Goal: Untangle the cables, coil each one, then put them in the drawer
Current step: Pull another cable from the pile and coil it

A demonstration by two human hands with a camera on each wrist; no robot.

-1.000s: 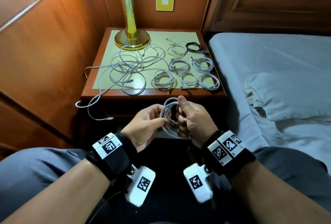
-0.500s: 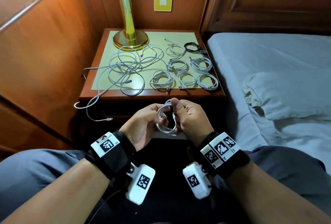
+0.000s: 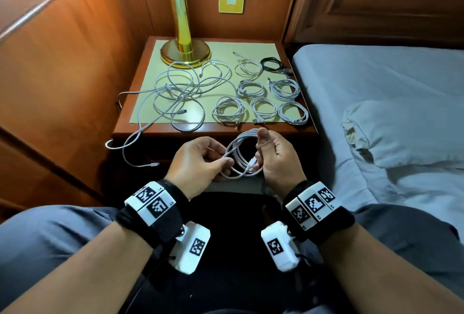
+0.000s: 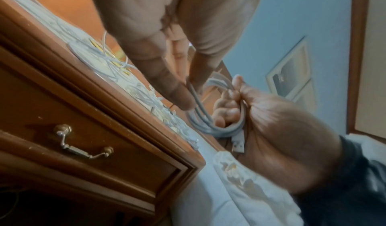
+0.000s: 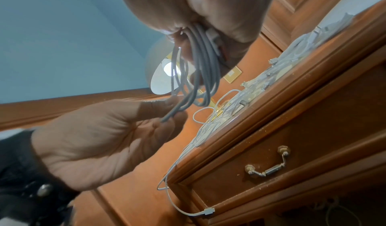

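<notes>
Both hands hold one white coiled cable [image 3: 242,156] in front of the nightstand. My right hand [image 3: 273,155] grips the coil's right side, thumb up on the loops, a USB plug [image 4: 238,143] hanging below its fingers. My left hand [image 3: 200,160] pinches the coil's left side [image 5: 177,109] between thumb and fingers. A tangle of loose white cables [image 3: 180,95] lies on the left of the nightstand top [image 3: 143,112], one end dangling over the front edge [image 3: 140,163]. Several white coils [image 3: 263,102] and one black coil [image 3: 272,64] lie on the right. The drawer [image 4: 87,140] is closed.
A brass lamp [image 3: 184,49] stands at the back of the nightstand. A bed with a grey sheet and pillow [image 3: 401,132] lies to the right. Wood panelling closes in the left side and back. The drawer's metal handle [image 5: 266,163] faces me.
My hands have moved slightly apart, opening the held coil into a wider loop. The left hand now pinches its left edge instead of sitting close against the right hand.
</notes>
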